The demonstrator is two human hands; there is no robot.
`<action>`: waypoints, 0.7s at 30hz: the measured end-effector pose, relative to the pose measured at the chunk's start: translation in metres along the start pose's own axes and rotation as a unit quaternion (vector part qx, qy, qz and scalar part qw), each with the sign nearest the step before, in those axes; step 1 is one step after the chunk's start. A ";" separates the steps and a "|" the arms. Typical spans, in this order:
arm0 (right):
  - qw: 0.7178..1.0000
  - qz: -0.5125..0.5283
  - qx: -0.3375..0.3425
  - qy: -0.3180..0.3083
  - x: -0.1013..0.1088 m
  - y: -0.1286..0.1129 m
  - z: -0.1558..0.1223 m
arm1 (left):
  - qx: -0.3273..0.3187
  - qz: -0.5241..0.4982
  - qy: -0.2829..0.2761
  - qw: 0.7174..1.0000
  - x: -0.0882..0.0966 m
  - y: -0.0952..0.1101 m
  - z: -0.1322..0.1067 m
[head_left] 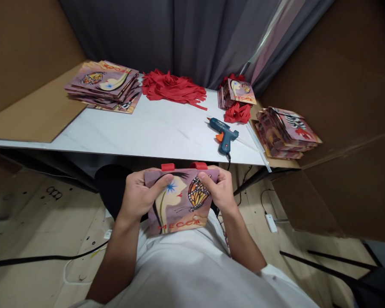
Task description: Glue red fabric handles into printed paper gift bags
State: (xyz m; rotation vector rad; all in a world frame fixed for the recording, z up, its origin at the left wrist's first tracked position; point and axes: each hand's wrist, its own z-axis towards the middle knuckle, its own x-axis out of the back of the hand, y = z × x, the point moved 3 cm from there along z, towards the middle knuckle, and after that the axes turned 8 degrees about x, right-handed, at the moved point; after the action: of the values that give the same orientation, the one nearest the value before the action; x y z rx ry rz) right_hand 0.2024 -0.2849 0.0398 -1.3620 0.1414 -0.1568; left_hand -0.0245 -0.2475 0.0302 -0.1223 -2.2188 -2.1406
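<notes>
Between my two hands is a printed paper bag (179,205) with a painted face, a butterfly and the word MECCA on its front. It is held over my lap, in front of the table edge. My left hand (144,192) grips its upper left, thumb on the front face and fingers behind. My right hand (220,188) grips the upper right in the same way, its thumb beside the butterfly. Two short red ribbon loops (199,165) stick up at the top edge. What my fingers touch behind the bag is hidden.
On the white table (141,132) lie a blue glue gun (223,132), a heap of red ribbon strips (175,87) and a smaller red ribbon bundle (237,113). Printed stacks stand left (104,83), back right (235,92) and right (288,130). Cardboard walls (349,162) enclose both sides.
</notes>
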 end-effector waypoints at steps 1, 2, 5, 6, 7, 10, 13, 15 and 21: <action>1.000 0.002 -0.005 0.004 -0.001 0.001 0.000 | 0.007 -0.004 -0.001 1.000 -0.002 0.000 0.000; 1.000 0.007 -0.011 0.008 -0.001 0.002 0.001 | 0.012 -0.009 -0.001 1.000 -0.003 0.001 0.001; 0.999 0.020 -0.025 0.018 -0.002 0.005 0.001 | 0.038 -0.022 -0.010 0.999 -0.007 0.001 0.003; 0.999 0.025 -0.028 0.020 -0.002 0.005 0.001 | 0.053 -0.034 -0.018 0.998 -0.008 0.000 0.003; 0.999 0.034 -0.032 0.022 -0.003 0.006 0.001 | 0.068 -0.051 -0.026 0.996 -0.008 -0.002 0.004; 0.996 0.071 -0.056 0.021 -0.005 0.010 0.000 | 0.098 -0.084 -0.044 0.991 -0.009 -0.009 0.007; 0.994 0.083 -0.074 0.013 -0.005 0.016 0.002 | 0.110 -0.070 -0.045 0.990 -0.010 -0.015 0.011; 0.994 0.074 -0.083 0.002 -0.003 0.020 0.005 | 0.119 -0.074 -0.044 0.989 -0.010 -0.019 0.013; 0.986 0.097 -0.127 -0.038 -0.004 0.033 0.011 | 0.124 -0.072 -0.070 0.987 -0.009 -0.023 0.018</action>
State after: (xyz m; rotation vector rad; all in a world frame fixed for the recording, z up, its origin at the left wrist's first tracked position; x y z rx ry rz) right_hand 0.2016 -0.2675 0.0098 -1.5973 0.2348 0.0800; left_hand -0.0174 -0.2301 0.0054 -0.1072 -2.6296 -1.9537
